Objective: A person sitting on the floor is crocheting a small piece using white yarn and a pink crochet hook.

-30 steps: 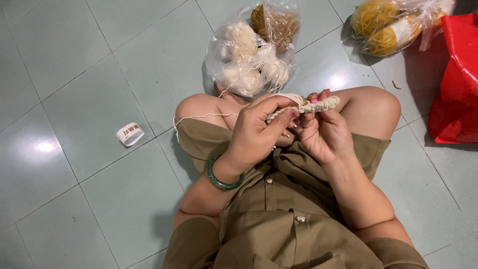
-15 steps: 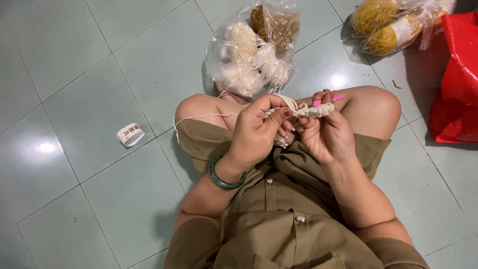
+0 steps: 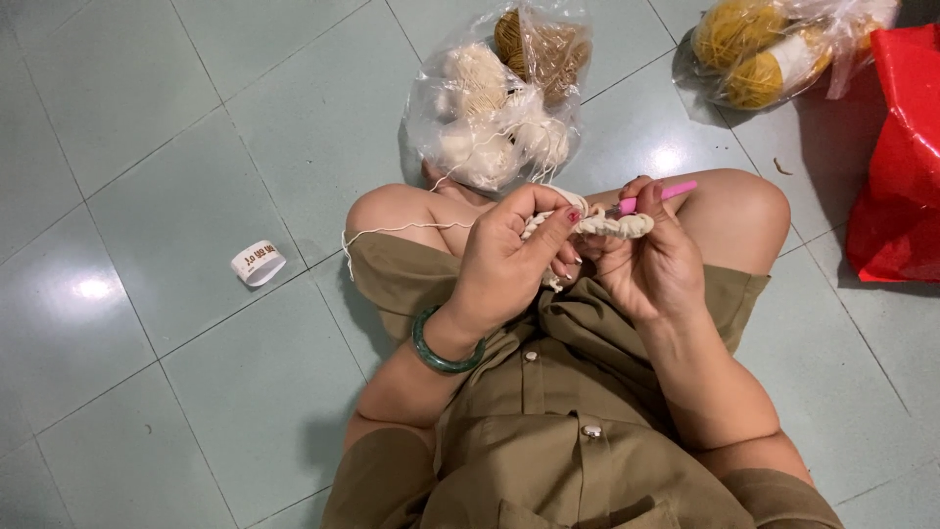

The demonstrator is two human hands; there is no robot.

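Cream crochet strip [image 3: 609, 224], short, knobbly

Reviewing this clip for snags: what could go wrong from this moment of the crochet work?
The cream yarn strand runs slack across the knee to the clear bag of yarn balls; it might catch on the bag's folds. The pink crochet hook in the right hand sits near the left hand fingertips pinching the cream crochet piece, so a slip could poke them.

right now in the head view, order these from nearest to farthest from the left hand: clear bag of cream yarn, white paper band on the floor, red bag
From the left hand:
1. Clear bag of cream yarn, just ahead of the knees.
2. White paper band, out on the floor tiles on the left side.
3. Red bag, at the far right edge.
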